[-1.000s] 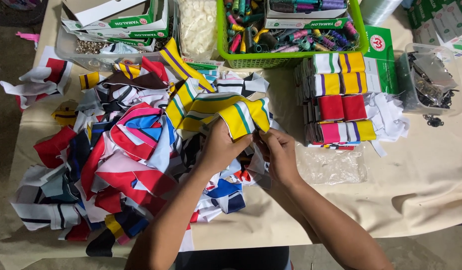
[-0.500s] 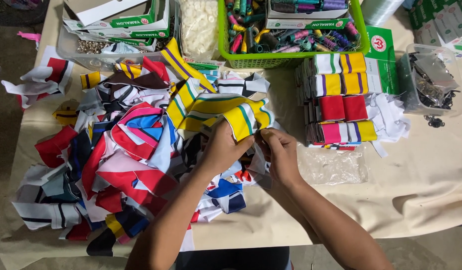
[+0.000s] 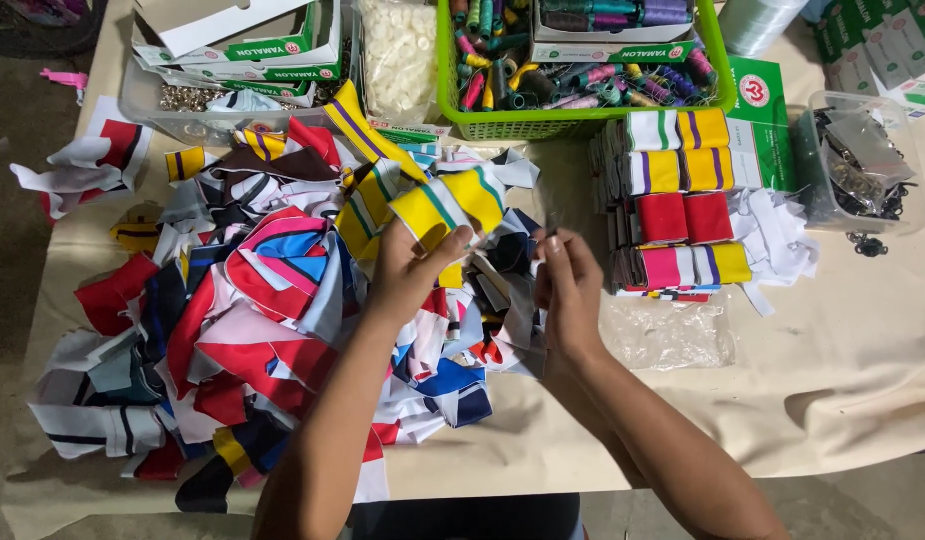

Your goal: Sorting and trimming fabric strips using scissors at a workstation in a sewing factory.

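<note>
yellow striped fabric strips (image 3: 448, 205) are pinched shut in the left hand (image 3: 413, 265), lifted clear of the scrap pile (image 3: 243, 330), while the right hand (image 3: 570, 285) fingers close on something too small to identify.

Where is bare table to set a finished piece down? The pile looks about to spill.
Bare cloth-covered table lies right of the clear plastic bag, below the folded ribbed stack. The fabric scrap pile crowds the left; the green basket and boxes fill the back.

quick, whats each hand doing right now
Left hand: closed on a yellow striped fabric piece.
Right hand: fingers pinched together; what it holds cannot be told.
</note>
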